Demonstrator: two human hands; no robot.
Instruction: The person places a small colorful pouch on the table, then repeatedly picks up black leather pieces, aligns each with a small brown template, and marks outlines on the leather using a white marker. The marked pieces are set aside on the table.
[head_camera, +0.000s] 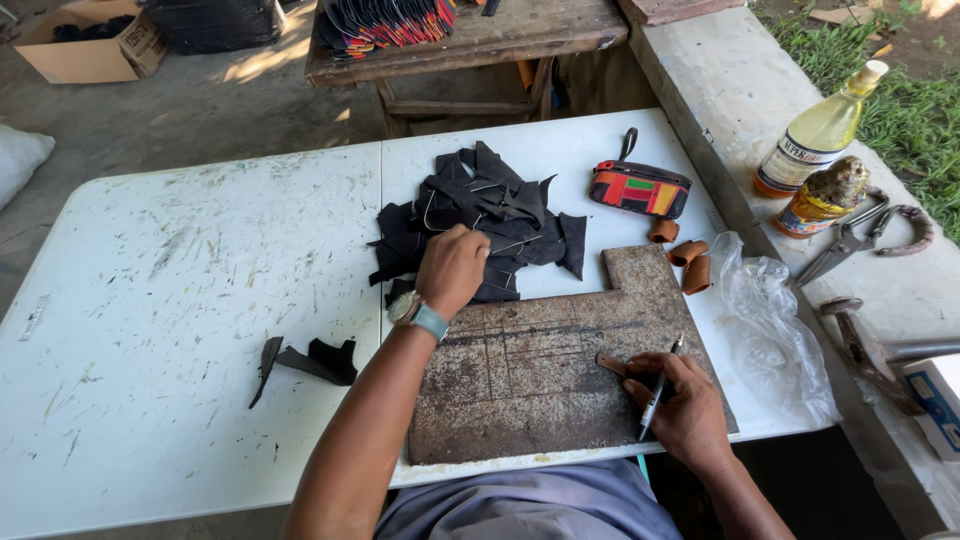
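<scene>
White and scuffed, the plastic folding table (190, 300) carried a rusty, scored metal cutting plate (540, 385); beyond its far edge lay the heap of black leather scraps (480, 215), where my left hand (452, 268) pinched closed on one. My right hand (685, 405), nearer me, gripped a slim pen (655, 395) beside a small brown leather strip (610, 363).

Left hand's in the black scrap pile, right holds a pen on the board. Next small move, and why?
Probably lift one piece from the black leather pile onto the cutting board: the left hand is already on the pile, and the right hand waits with pen and small template.
</scene>
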